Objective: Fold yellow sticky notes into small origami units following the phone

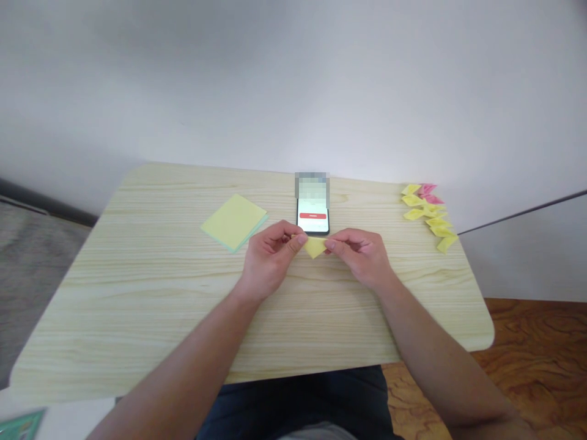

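Note:
Between my two hands is a small folded piece of yellow paper (pixel 315 247), its lower tip pointing toward me. My left hand (pixel 274 253) pinches its left corner between thumb and fingers. On the other side, my right hand (pixel 360 253) grips the right corner the same way. Just beyond the paper lies a phone (pixel 313 211) with a lit screen and a red bar on it. Left of my hands rests a stack of paper sheets (pixel 235 221), yellow on top with green showing beneath.
Several folded yellow paper pieces (pixel 441 227) lie at the table's right edge, with pink folded paper (pixel 430 190) behind them. The light wooden table (pixel 151 293) backs onto a white wall (pixel 293 85). A green item (pixel 21 426) shows at lower left.

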The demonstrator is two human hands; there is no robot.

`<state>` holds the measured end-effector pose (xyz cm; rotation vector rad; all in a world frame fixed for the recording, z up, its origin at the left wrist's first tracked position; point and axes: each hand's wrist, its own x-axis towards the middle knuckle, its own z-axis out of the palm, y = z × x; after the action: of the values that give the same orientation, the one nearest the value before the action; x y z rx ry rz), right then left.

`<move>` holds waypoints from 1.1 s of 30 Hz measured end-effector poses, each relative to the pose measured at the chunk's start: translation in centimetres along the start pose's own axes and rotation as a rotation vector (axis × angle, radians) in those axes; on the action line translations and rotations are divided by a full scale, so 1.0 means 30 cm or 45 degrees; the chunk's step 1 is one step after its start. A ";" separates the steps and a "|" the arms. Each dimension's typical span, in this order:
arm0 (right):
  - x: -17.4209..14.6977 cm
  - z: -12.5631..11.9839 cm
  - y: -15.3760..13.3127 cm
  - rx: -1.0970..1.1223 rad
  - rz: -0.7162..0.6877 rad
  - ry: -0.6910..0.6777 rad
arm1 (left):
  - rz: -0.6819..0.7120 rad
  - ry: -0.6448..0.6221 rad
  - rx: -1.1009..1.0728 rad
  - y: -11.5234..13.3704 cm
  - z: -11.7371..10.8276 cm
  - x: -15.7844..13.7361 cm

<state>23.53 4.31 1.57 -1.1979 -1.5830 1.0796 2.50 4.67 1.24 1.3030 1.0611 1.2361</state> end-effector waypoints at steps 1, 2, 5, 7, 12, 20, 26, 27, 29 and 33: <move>0.000 0.000 0.000 -0.018 -0.018 0.006 | -0.015 -0.004 -0.009 0.000 -0.001 -0.001; 0.000 0.001 0.000 -0.028 -0.032 0.007 | -0.032 -0.011 -0.025 0.001 -0.002 -0.002; 0.000 0.005 0.000 -0.022 -0.051 -0.011 | -0.060 -0.052 -0.061 0.004 -0.003 -0.005; -0.001 0.008 -0.001 -0.015 -0.060 -0.027 | -0.056 -0.072 -0.038 0.005 -0.001 -0.005; -0.004 0.017 -0.004 -0.008 -0.079 -0.037 | 0.019 -0.068 0.071 -0.005 0.003 -0.005; -0.008 0.031 0.002 -0.009 -0.057 -0.053 | 0.081 -0.100 0.206 -0.026 0.011 -0.017; -0.003 0.024 0.009 -0.043 -0.075 -0.018 | 0.016 -0.063 0.177 -0.013 0.011 -0.014; -0.003 0.023 0.009 -0.044 -0.074 -0.011 | 0.012 -0.066 0.160 -0.012 0.010 -0.013; -0.003 0.022 0.008 -0.048 -0.073 0.011 | 0.012 -0.070 0.129 -0.011 0.009 -0.012; -0.002 0.017 0.011 -0.033 -0.038 0.016 | 0.025 -0.066 0.143 -0.015 0.003 -0.012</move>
<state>23.12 4.24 1.10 -1.1926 -1.6043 1.0337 2.58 4.35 0.77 1.4264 1.0963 1.1649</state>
